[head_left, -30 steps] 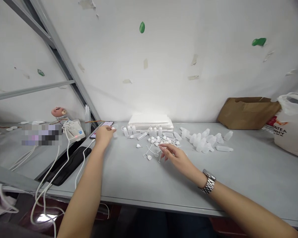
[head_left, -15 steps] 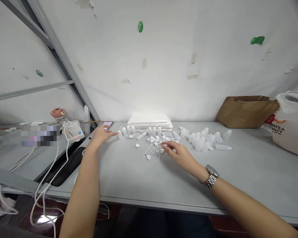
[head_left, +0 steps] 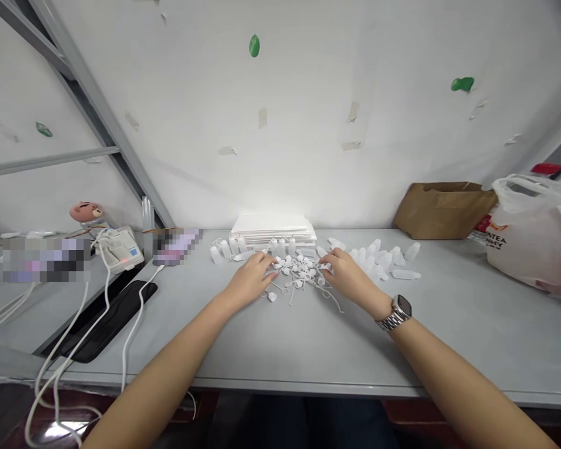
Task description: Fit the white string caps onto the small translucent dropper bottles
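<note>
A loose pile of small white caps with thin looped straps (head_left: 302, 268) lies mid-table. My left hand (head_left: 252, 279) is at the pile's left edge, thumb and fingers apart, with nothing visible between them. At the right edge my right hand (head_left: 348, 274), wearing a watch, has its fingertips curled at a cap; whether it grips it cannot be made out. Small translucent bottles (head_left: 215, 255) stand in a row at the left, and others (head_left: 292, 246) stand behind the caps. More bottles (head_left: 397, 255) are heaped to the right of my right hand, some lying down.
Behind the bottles is a stack of white sheets (head_left: 273, 227). A brown paper bag (head_left: 442, 212) and a plastic bag (head_left: 533, 243) stand at the right. Left are a phone (head_left: 177, 246), a black case (head_left: 110, 321), white cables (head_left: 140, 312) and a power strip (head_left: 124, 249).
My left hand has moved right, from the standing bottles to the caps. My right hand has shifted to the caps' right edge. The view has turned slightly right.
</note>
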`<move>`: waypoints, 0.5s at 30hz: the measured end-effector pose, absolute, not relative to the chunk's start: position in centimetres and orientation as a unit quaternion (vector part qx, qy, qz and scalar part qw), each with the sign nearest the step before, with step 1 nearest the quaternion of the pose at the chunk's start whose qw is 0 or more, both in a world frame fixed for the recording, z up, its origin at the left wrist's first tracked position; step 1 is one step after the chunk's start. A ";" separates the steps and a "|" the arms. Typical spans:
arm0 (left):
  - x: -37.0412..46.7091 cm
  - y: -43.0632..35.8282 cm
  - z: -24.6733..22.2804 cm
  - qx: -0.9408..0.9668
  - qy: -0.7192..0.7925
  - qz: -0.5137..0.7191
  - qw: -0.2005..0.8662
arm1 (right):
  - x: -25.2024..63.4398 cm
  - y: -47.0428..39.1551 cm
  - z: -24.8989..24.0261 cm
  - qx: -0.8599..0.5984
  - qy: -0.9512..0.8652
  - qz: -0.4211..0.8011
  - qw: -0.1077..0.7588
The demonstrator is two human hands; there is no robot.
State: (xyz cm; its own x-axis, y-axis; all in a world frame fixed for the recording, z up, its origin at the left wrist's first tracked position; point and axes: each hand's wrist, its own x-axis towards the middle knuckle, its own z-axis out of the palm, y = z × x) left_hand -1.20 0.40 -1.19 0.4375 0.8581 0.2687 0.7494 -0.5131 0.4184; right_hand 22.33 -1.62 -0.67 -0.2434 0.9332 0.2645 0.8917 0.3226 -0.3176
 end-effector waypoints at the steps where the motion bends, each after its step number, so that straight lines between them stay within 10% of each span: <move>1: -0.9 0.2 -1.5 0.844 0.473 0.225 0.118 | 22.4 -1.7 -0.5 -0.582 -0.787 0.047 0.199; 15: 0.9 -0.7 -1.9 0.854 0.448 0.219 0.149 | 27.4 -1.3 2.6 -0.741 -0.657 -0.039 0.136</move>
State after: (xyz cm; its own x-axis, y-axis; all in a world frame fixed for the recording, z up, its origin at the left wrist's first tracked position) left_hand 0.92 -0.68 -1.93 0.5022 0.8307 0.2402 0.6998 -0.5536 0.4514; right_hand 27.43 -1.29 2.58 0.1343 0.9621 0.2374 0.9835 -0.1002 -0.1504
